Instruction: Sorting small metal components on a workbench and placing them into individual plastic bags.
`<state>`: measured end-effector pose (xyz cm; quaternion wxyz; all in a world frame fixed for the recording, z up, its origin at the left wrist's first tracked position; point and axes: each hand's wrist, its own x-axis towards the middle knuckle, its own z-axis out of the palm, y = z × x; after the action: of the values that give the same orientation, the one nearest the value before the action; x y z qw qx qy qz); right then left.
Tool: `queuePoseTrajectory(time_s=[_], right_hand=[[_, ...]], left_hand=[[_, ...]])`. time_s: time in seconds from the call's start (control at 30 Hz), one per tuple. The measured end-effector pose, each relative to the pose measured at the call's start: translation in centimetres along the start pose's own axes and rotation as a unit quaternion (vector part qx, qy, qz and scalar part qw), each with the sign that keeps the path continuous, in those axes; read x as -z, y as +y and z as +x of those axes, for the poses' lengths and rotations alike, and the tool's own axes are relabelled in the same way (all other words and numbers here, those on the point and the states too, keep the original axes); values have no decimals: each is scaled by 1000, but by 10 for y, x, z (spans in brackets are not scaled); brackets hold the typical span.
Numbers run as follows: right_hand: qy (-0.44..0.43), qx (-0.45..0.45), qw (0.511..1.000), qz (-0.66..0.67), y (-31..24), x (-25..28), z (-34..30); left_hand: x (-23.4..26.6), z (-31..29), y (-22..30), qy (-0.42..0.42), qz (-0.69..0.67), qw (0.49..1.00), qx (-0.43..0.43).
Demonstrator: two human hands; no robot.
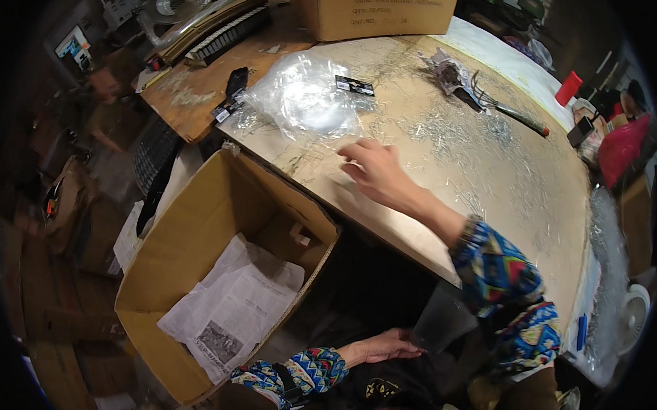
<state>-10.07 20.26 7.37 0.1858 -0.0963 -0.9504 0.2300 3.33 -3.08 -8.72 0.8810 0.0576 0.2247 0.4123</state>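
Low over my lap, my left hand pinches a flat, translucent plastic bag or sheet by its edge; which of the two it is I cannot tell. My right hand reaches over the tabletop, fingers apart and bent, with nothing visible in it. Just beyond its fingers lies a heap of clear plastic bags. A small black printed card rests on that heap. Another black packaged item sits at the heap's left side.
An open cardboard box with newspaper inside stands left of the table. Thin clear or metallic bits are scattered on the top. A hand fork lies beside crumpled paper. A closed carton stands behind.
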Motion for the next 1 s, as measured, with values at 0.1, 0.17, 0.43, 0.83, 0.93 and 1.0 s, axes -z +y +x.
queuePoseTrajectory(time_s=[0.1, 0.17, 0.43, 0.83, 0.93, 1.0], right_hand=[[-6, -11, 1000, -29, 16, 72, -66], [1, -9, 999, -48, 30, 107, -112], [230, -266, 936, 15, 43, 129, -306], [82, -183, 960, -193, -9, 40, -256], [76, -197, 961, -180, -39, 40, -274], [34, -187, 969, -156, -51, 50, -288]], left_hand=[[6, 13, -3, 12, 13, 1000, 7], [27, 12, -11, 33, 29, 999, 21], [-12, -3, 15, 44, 73, 996, 24], [15, 5, 0, 160, 109, 981, -7], [18, 8, 1, 163, 132, 978, -10], [22, 9, 0, 155, 116, 981, -21]])
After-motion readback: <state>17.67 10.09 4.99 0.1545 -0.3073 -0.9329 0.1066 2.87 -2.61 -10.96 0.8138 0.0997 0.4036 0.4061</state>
